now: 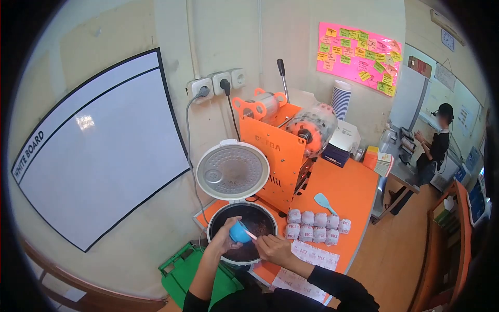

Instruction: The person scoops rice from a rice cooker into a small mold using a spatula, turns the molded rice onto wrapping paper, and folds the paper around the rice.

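Observation:
My left hand (pixel 223 238) is closed around a small blue cup (pixel 239 232), which is tilted over an open rice cooker (pixel 212 229). Between the fingers of my right hand (pixel 273 249) is a slim pale pink utensil (pixel 251 235). Its tip reaches the cup's rim, and its working end cannot be made out. Dark reddish-brown food (pixel 262 224) lies inside the dark pot beneath both hands. The cooker's lid (pixel 233 169) stands raised behind. Right of the cooker, several paper-wrapped rice portions (pixel 306 234) sit in two rows, near printed wrapping sheets (pixel 314 255).
An orange sealing machine (pixel 273 151) with a film roll stands behind the cooker. A light blue rice paddle (pixel 323 202) lies on the orange table (pixel 345 192). Stacked cups (pixel 341 99) and boxes are at the back. A green bin (pixel 182 281) is below left. Another person (pixel 441 143) stands far right.

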The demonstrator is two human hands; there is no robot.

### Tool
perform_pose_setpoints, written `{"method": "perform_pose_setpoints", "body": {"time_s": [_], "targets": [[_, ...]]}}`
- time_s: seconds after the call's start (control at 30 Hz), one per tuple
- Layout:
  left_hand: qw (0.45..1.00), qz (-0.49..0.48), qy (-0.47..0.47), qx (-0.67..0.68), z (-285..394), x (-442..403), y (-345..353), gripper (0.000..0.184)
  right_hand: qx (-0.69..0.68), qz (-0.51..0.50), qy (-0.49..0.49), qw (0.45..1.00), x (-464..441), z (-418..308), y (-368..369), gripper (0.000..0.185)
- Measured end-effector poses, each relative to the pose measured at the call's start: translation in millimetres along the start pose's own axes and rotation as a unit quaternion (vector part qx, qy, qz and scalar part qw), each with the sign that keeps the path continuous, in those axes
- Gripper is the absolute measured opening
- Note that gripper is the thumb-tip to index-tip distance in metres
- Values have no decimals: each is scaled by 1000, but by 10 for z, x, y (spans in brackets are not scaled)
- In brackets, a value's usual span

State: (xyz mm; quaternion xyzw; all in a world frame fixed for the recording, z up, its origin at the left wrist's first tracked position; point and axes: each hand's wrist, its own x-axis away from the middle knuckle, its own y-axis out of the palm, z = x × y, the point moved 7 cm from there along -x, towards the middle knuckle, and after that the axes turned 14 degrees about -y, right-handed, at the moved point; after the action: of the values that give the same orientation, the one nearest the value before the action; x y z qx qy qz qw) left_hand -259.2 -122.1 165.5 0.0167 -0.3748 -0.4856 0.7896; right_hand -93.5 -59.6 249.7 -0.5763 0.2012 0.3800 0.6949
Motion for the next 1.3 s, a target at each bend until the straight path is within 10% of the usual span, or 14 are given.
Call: {"method": "perform_pose_setpoints", "body": {"time_s": [0.3, 0.4, 0.5, 0.6, 0.67, 0.9, 1.07, 1.1, 1.17, 1.3], "targets": [[971, -113, 63, 199, -32, 190, -195, 46, 57, 6, -8, 998, 44, 442, -156, 8], [979, -118, 98, 135, -26, 274, -187, 52, -20, -78, 102, 992, 4, 631, -95, 14], [981, -97, 139, 91, 24, 365, -108, 67, -196, -165, 414, 873, 81, 851, -5, 27], [980, -91, 156, 83, 47, 367, -35, 76, -441, 60, 342, 828, 79, 779, 379, 29], [980, -88, 161, 76, 36, 349, 32, 78, -459, 4, 356, 814, 107, 688, 506, 24], [873, 212, 387, -206, 190, 400, 75, 85, -468, 33, 353, 810, 176, 247, 630, 17], [767, 273, 480, -328, 349, 480, 210, 90, -680, -87, 545, 482, 217, 192, 651, 19], [766, 270, 483, -327, 372, 471, 217, 90, -678, -85, 545, 485, 230, 174, 698, 19], [772, 279, 469, -326, 370, 450, 201, 92, -606, 5, 439, 663, 122, 297, 705, 19], [862, 246, 396, -197, 331, 406, 9, 87, -555, 23, 395, 731, 132, 534, 791, 18]]}}
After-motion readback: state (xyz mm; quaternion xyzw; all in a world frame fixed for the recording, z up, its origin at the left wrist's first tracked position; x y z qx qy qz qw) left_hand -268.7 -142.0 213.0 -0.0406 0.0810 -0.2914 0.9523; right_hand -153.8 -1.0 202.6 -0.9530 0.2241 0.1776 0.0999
